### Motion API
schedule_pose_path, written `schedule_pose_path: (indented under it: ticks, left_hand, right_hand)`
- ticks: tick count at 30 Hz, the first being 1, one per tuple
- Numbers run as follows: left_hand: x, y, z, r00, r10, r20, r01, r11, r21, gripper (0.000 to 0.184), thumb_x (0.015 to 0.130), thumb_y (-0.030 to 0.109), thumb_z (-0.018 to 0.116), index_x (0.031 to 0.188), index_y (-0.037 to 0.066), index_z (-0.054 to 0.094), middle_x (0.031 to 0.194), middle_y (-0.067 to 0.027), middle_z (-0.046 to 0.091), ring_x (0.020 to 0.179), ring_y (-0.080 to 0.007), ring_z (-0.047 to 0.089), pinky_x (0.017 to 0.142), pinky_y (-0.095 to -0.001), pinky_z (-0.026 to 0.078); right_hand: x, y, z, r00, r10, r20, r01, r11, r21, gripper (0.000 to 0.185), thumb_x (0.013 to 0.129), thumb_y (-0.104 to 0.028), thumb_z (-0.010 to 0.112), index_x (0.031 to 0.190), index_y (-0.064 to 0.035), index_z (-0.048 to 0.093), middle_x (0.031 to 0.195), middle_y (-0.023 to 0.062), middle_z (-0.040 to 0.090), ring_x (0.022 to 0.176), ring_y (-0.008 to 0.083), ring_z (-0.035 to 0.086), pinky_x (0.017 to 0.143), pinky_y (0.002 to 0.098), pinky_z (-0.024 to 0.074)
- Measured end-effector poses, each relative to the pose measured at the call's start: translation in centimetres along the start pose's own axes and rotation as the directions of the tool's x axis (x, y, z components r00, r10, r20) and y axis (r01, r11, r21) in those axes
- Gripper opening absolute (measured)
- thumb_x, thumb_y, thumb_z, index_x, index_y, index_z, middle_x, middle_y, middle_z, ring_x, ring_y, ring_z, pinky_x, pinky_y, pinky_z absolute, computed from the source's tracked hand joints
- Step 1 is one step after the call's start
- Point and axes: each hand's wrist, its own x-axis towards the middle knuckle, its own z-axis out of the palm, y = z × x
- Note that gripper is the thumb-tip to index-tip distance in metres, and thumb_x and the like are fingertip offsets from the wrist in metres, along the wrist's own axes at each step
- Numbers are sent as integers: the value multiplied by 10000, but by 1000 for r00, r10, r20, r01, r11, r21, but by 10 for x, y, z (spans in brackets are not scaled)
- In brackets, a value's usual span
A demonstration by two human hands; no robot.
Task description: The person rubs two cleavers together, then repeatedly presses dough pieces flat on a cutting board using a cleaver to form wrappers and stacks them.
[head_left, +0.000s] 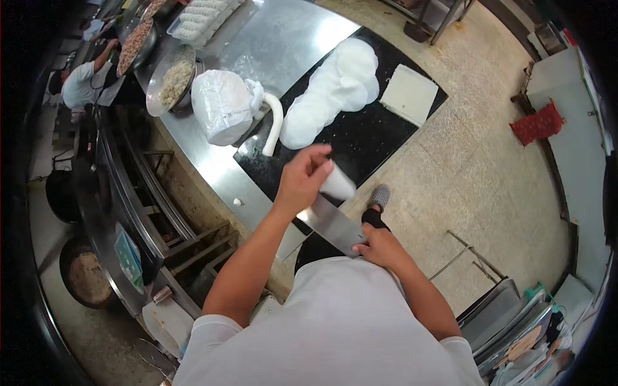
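Observation:
My right hand [381, 246] is closed around the handle end of a broad cleaver [335, 225], whose blade points up and left, close to my body. My left hand [301, 181] is above the blade's far end, fingers bent together. A curled white piece [339, 183], which looks like a thin round dough wrapper, hangs at its thumb and is slightly blurred. Ahead, a spread of overlapping round dough wrappers [335, 90] lies on the black board [380, 135]. A bent dough rope [275, 122] rests at the board's left edge.
On the steel table [277, 32] are a plastic-wrapped white bundle [222, 106], a bowl of pale filling [174, 83] and a tray of dumplings [203, 22]. A square white slab [409, 95] sits on the board's right corner. Another person [84, 83] is at far left.

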Motion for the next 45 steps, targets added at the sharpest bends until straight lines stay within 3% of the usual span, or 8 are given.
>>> schedule_pose_path:
  ticks: [5, 7, 14, 20, 27, 29, 32, 45]
  left_hand:
    - [115, 5, 21, 969, -148, -196, 141, 989, -50, 472, 948, 181, 673, 1388, 55, 560, 982, -97, 683, 810, -159, 652, 718, -286, 536]
    - [129, -8, 16, 955, 78, -285, 56, 900, 432, 538, 931, 174, 689, 1427, 42, 528, 1076, -159, 679, 937, -260, 674, 796, -363, 561]
    - [52, -31, -45, 842, 506, -187, -157, 562, 812, 480, 860, 185, 775, 1276, 23, 599, 1226, -204, 620, 1106, -385, 600, 980, -473, 475]
    - [12, -77, -96, 890, 251, -381, 73, 747, 661, 353, 799, 200, 840, 1038, 19, 653, 1012, -158, 654, 982, -369, 615, 870, -460, 486]
    - [10, -89, -119, 884, 356, -302, -126, 806, 578, 257, 840, 144, 795, 1024, 25, 660, 923, -139, 672, 823, -302, 662, 745, -404, 535]
    - [1, -88, -131, 868, 445, -221, -237, 762, 603, 253, 803, 108, 792, 989, 36, 635, 890, -139, 656, 814, -369, 632, 746, -458, 514]
    - [-31, -85, -149, 892, 430, -142, -256, 737, 625, 237, 788, 97, 787, 971, 28, 653, 894, -152, 656, 837, -369, 640, 746, -466, 524]
    - [-64, -48, -138, 980, 200, 2, -153, 740, 655, 283, 887, 217, 719, 712, 27, 602, 850, -155, 573, 774, -374, 580, 671, -497, 449]
  right_hand:
    - [-32, 20, -70, 977, 123, -172, -98, 984, 148, 348, 861, -189, 763, 1075, 31, 599, 883, 263, 715, 838, 403, 727, 740, 443, 555]
    - [-36, 20, -98, 965, 40, -261, -6, 992, 128, 318, 876, -182, 753, 1064, 30, 608, 877, 244, 721, 817, 359, 734, 723, 415, 553]
    - [51, 18, -156, 690, -49, -722, 550, 684, 479, 197, 1018, -231, 604, 1049, -39, 574, 736, 22, 571, 582, 119, 555, 534, 286, 457]
    - [98, 17, -133, 769, 454, -451, 218, 477, 852, 158, 1035, -213, 551, 1053, -64, 503, 706, 14, 526, 548, 133, 548, 491, 302, 465]
    - [56, -88, -23, 802, 179, -570, -80, 978, 195, 81, 996, -121, 572, 1019, -45, 557, 648, 69, 542, 589, 202, 633, 536, 376, 503]
    - [61, -120, 5, 844, -148, -516, -109, 894, -435, 101, 986, -132, 550, 1008, -36, 526, 756, 156, 628, 703, 337, 700, 626, 472, 543]
    - [72, -174, 43, 911, -220, -350, -42, 793, -607, 90, 993, -140, 497, 1004, -51, 504, 920, 214, 672, 805, 421, 695, 686, 518, 557]
    - [-17, -94, 57, 922, 87, -377, -139, 984, -112, 134, 962, -135, 590, 1027, -18, 595, 882, 244, 696, 835, 456, 677, 706, 480, 541]
